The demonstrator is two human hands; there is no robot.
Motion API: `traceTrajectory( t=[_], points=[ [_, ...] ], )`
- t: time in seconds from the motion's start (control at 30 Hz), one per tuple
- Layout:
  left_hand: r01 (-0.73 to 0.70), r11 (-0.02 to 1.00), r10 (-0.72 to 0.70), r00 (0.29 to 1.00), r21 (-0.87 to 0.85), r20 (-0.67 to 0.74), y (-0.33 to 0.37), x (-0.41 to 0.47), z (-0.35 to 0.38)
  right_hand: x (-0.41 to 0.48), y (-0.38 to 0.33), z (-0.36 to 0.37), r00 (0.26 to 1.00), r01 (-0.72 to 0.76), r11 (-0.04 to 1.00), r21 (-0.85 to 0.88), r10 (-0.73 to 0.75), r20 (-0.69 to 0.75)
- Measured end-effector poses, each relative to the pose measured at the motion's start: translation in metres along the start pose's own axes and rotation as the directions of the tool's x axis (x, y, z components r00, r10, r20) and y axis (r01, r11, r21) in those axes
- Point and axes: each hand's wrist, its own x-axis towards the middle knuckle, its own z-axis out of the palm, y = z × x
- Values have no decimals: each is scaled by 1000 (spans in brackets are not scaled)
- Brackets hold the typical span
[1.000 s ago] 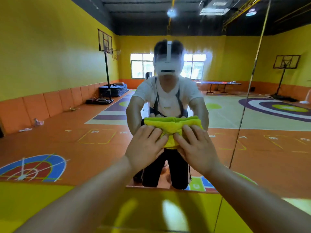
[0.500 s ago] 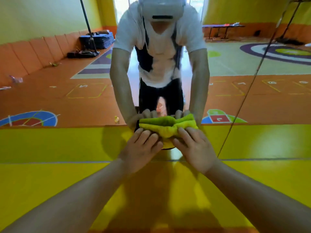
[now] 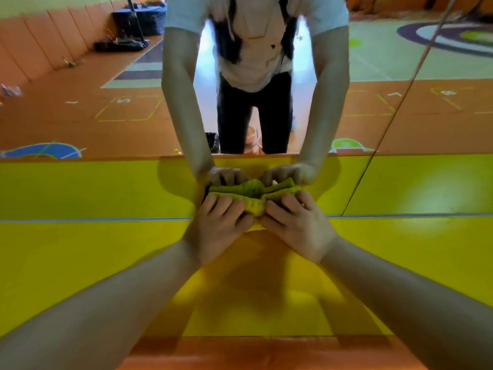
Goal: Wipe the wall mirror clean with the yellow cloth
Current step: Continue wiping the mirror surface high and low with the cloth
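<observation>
The yellow cloth (image 3: 254, 194) is bunched up against the bottom of the wall mirror (image 3: 88, 108), just above its lower edge. My left hand (image 3: 220, 227) holds the cloth's left half, fingers curled over its top. The right half is gripped the same way by my right hand (image 3: 297, 227). Both thumbs meet at the cloth's middle fold. The mirror shows my own arms, hands and the cloth doubled above the real ones.
A yellow strip (image 3: 80, 263) runs along the foot of the mirror, with orange floor (image 3: 266, 353) nearer me. A slanted seam (image 3: 386, 129) between mirror panels runs on the right. The reflected hall shows orange wall pads and floor markings.
Both hands have slid the cloth down the mirror from chest height to its lower edge. The cloth has bunched up, and my view has tipped downward.
</observation>
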Motion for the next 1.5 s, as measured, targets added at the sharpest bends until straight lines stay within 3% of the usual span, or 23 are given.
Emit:
traceTrajectory(
  t=[0.13,0.27,0.53,0.63,0.73,1.1,1.33,1.5],
  points=[
    [16,1000,-16,1000,-9,-12,22,22,7,-25,23,-13,997,6,998,-60,-1,73],
    [114,992,-120,980,-49,-157,60,56,25,-61,52,-32,990,-22,991,-132,40,133],
    [144,990,-143,987,4,-69,73,72,23,-52,59,-40,990,-62,994,-91,73,124],
    [177,984,-176,980,1,-94,61,94,10,-31,65,-56,988,-111,986,-125,123,89],
    [198,980,-194,975,30,-112,30,126,-21,6,88,-85,991,-81,981,-175,98,90],
    [-58,997,66,983,51,-171,-186,327,-187,233,231,-264,992,-3,966,-260,-29,-120],
    [-37,991,72,957,129,-280,-301,465,-299,380,320,-378,971,-53,927,-372,-39,-235],
    [-22,985,66,965,170,-254,-359,544,-355,457,366,-447,962,-90,898,-432,-35,-272]
  ],
)
